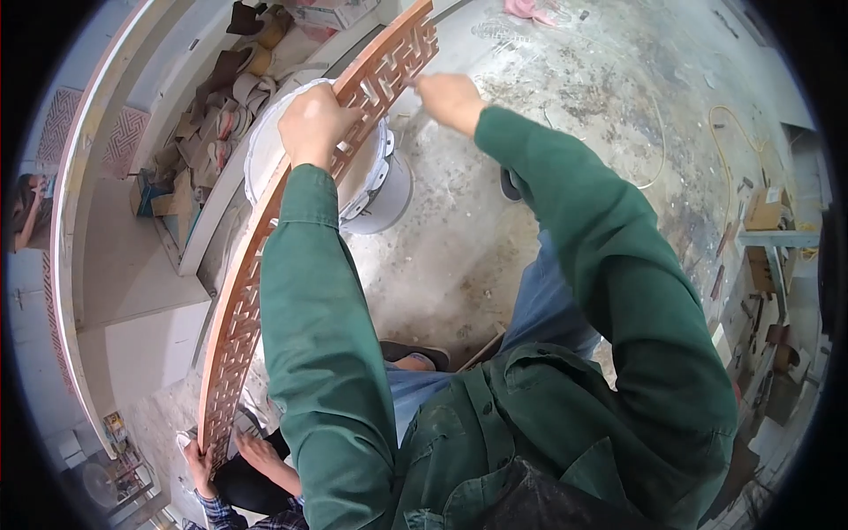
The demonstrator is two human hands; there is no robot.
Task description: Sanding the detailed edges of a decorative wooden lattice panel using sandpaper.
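A long reddish-brown wooden fretwork panel (pixel 375 62) with a cut-out geometric pattern runs from the top centre down to the lower left. My left hand (pixel 311 126) is closed over its edge, above a white bucket (pixel 389 190) with a pale top. Closed in a pinch, my right hand (pixel 452 102) has its fingertips close to the pattern on the panel's right side; anything in them is too small to make out. At the panel's near end, another person's hand (pixel 201 466) grips it, and that person's other hand (pixel 261 455) is beside it.
Left of the bucket, wood and leather-like scraps (pixel 225 115) lie heaped behind a pale board. A pink cloth (pixel 530 9) is on the stained floor ahead. To the right are a yellow hose (pixel 720 110), a cardboard box (pixel 770 210) and scattered hand tools.
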